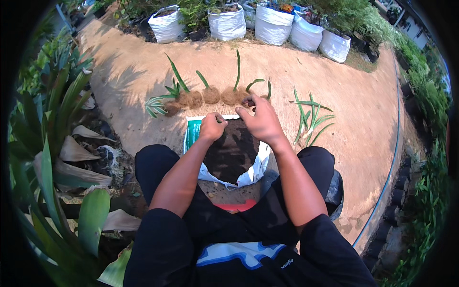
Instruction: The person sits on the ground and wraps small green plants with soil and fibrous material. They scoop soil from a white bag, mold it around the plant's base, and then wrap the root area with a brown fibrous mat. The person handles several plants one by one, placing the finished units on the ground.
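Observation:
My left hand [212,127] is over the left back part of an opened sack [263,158] of dark soil [231,154]. Its fingers are curled; a small green bit shows at them, but whether they grip it is unclear. Across from it, my right hand [263,118] hovers above the sack's back right corner, thumb and fingers apart, with dark soil on the fingertips. Beyond the sack stands a row of coconut-fibre balls [211,95] with green leaf cuttings. One tall upright leaf [237,70] rises near the middle. My right hand partly hides the balls at the right end.
Loose leafy plants [311,118] lie on the concrete to the right. White grow bags [235,23] with plants line the back. Large strappy-leaved plants [61,150] crowd the left side. A blue hose [389,172] runs along the right edge. Something red [236,206] shows between my legs.

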